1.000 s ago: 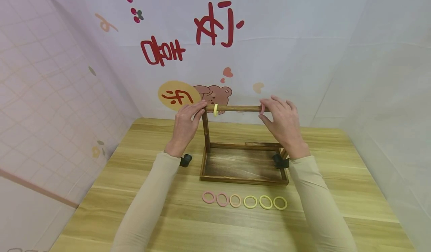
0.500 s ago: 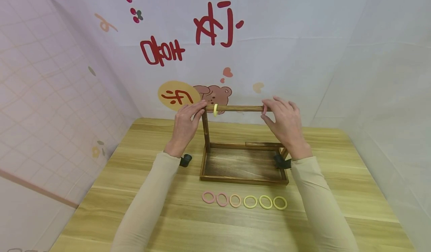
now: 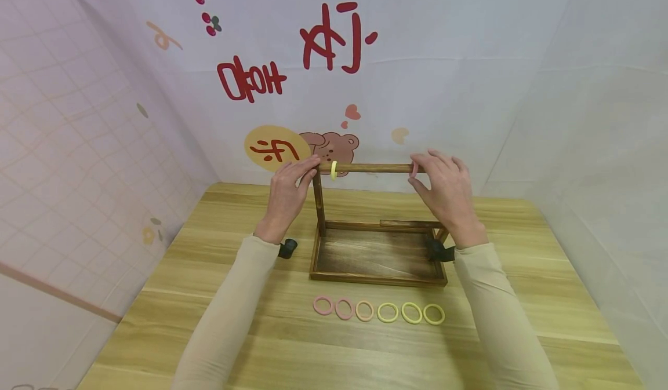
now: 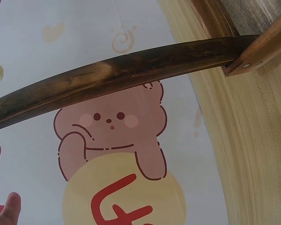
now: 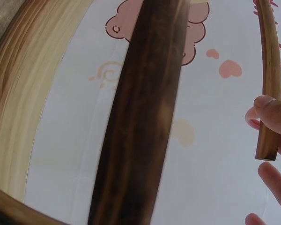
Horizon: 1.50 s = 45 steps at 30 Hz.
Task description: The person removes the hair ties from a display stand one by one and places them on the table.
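Note:
A dark wooden rack (image 3: pixel 378 281) has a tray base, a tall left post and a round top bar (image 3: pixel 373 168). My left hand (image 3: pixel 289 192) rests its fingers on the bar's left end, at the top of the post. Close beside it a yellow ring (image 3: pixel 334 170) hangs around the bar. My right hand (image 3: pixel 446 190) pinches a pink ring (image 3: pixel 414 169) between thumb and fingers. In the right wrist view, that ring encircles the bar (image 5: pixel 270 56) a short way from its free end, partly hidden by the thumb (image 5: pixel 273 112).
In front of the rack, several rings lie in a row: pink rings (image 3: pixel 315 310) at left, a peach ring (image 3: pixel 358 314), then yellow rings (image 3: pixel 380 316). A shorter lower bar (image 3: pixel 407 223) juts from the rack's right side. A printed white backdrop (image 3: pixel 443 59) stands behind the wooden table (image 3: pixel 334 355).
My right hand has slid the pink ring rightward along the top bar, toward its free end. The left hand, the yellow ring and the row on the table have stayed put.

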Each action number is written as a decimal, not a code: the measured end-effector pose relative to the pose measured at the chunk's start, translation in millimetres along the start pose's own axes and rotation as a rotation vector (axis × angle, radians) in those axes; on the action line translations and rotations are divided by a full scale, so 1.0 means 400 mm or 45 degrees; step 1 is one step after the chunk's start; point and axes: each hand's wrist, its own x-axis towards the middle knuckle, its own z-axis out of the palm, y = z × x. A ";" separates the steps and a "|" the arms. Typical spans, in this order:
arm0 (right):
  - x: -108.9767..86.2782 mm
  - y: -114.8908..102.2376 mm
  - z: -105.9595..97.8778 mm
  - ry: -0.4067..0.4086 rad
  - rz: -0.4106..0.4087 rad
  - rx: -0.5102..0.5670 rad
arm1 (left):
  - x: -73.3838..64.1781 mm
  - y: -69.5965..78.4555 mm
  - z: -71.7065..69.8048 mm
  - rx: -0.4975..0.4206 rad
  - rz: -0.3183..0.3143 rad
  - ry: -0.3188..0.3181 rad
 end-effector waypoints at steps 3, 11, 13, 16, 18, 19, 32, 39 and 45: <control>-0.002 0.003 -0.001 -0.005 0.007 -0.008 | 0.000 0.000 0.001 -0.001 0.000 0.003; -0.005 0.009 -0.007 -0.012 0.019 -0.021 | 0.001 0.000 0.001 -0.004 0.004 0.005; -0.005 0.010 -0.010 -0.011 0.016 -0.022 | 0.000 0.000 0.001 -0.004 0.006 0.006; -0.006 0.012 -0.014 -0.013 0.015 -0.025 | 0.000 0.000 0.001 -0.006 0.005 0.006; -0.008 0.016 -0.014 -0.017 0.023 -0.022 | 0.000 0.001 0.001 -0.008 0.003 0.005; -0.008 0.018 -0.014 -0.019 0.027 -0.022 | 0.000 0.001 0.001 -0.009 0.001 0.004; -0.016 0.035 -0.024 -0.014 0.043 -0.046 | 0.001 0.003 0.001 -0.009 0.014 0.007; -0.022 0.042 -0.029 -0.005 0.051 -0.055 | 0.000 0.002 0.000 -0.012 0.009 0.008; -0.027 0.050 -0.031 0.005 0.050 -0.055 | 0.000 0.002 0.000 -0.013 0.022 0.011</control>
